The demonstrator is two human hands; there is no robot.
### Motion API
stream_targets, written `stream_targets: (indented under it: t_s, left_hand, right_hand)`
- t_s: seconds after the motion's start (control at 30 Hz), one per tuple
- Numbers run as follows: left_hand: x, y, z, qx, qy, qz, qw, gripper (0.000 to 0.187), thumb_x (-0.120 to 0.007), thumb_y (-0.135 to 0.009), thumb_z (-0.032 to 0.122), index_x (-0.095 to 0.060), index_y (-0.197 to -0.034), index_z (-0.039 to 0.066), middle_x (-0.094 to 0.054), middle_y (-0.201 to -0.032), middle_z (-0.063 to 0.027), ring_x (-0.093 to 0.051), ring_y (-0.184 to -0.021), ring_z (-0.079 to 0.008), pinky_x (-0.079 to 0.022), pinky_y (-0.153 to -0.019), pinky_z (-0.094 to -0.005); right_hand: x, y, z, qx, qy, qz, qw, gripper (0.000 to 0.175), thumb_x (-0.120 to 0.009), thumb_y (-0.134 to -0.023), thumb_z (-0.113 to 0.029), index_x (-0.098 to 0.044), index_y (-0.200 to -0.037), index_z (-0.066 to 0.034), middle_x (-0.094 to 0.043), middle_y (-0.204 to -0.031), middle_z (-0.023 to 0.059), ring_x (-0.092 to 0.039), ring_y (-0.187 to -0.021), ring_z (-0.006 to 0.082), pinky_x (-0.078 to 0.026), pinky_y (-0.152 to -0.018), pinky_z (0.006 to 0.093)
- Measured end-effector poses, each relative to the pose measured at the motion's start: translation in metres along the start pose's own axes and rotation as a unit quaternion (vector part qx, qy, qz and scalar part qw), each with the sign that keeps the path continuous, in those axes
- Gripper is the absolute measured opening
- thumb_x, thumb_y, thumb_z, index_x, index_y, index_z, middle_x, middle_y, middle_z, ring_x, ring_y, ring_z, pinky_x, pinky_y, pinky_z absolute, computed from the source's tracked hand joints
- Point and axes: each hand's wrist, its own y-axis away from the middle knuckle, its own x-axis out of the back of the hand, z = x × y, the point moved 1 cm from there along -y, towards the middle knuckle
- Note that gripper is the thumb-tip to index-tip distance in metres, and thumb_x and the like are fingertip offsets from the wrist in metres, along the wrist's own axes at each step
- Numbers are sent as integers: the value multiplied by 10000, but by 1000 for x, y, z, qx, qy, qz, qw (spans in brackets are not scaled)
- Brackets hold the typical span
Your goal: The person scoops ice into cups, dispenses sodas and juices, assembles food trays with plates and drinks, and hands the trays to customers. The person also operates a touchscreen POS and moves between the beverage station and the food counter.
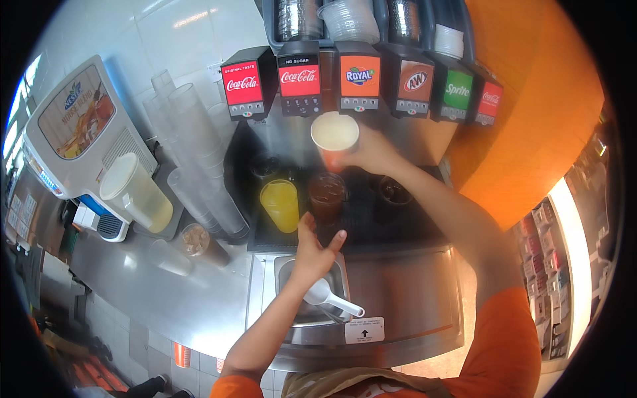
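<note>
My right hand (371,151) holds an orange paper cup (334,134) with a pale inside below the Royal valve of the soda fountain (361,77). My left hand (316,248) is over the drip tray's front edge, fingers spread and empty, close to a clear cup of dark brown drink (327,196). Left of that cup stands a clear cup of yellow drink (279,205). Two more clear cups of dark drink stand on the black tray, one at the back left (265,164) and one at the right (396,190), partly behind my right forearm.
A white scoop (326,297) lies in a steel pan (284,263). To the left stand stacked clear cups (199,139), a lidded pitcher (134,191), an iced brown drink (204,244) and a Nestea dispenser (82,119). Lids (348,22) sit above the fountain.
</note>
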Motion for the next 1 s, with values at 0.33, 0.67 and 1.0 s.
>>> stream_targets:
  t_s: [0.33, 0.67, 1.0]
  left_hand:
    - [66, -8, 121, -357, -262, 150, 884, 436, -754, -930, 217, -672, -1332, 71, -532, -1363, -195, -504, -1218, -378, -395, -1055, -485]
    - [67, -81, 154, -400, -446, 189, 778, 651, -743, -943, 331, -543, -1557, 243, -490, -1408, -132, -472, -1190, -370, -360, -991, -492]
    - [80, -92, 147, -414, -407, 184, 793, 548, -672, -1009, 238, -567, -1537, 337, -535, -1255, -135, -494, -1139, -347, -369, -977, -479]
  right_hand:
    - [-65, -37, 20, -115, -238, -198, 944, 834, -933, -727, -31, -530, -1457, -52, -674, -1353, 105, -616, -1255, 211, -532, -1036, 378]
    - [-38, -40, 22, -176, -71, -187, 964, 877, -921, -705, -96, -503, -1473, -39, -644, -1356, 143, -624, -1221, 251, -533, -960, 346]
    - [3, 110, -109, -100, 44, -120, 987, 372, -766, -960, -383, -688, -822, -46, -722, -741, 61, -676, -675, 163, -531, -622, 348]
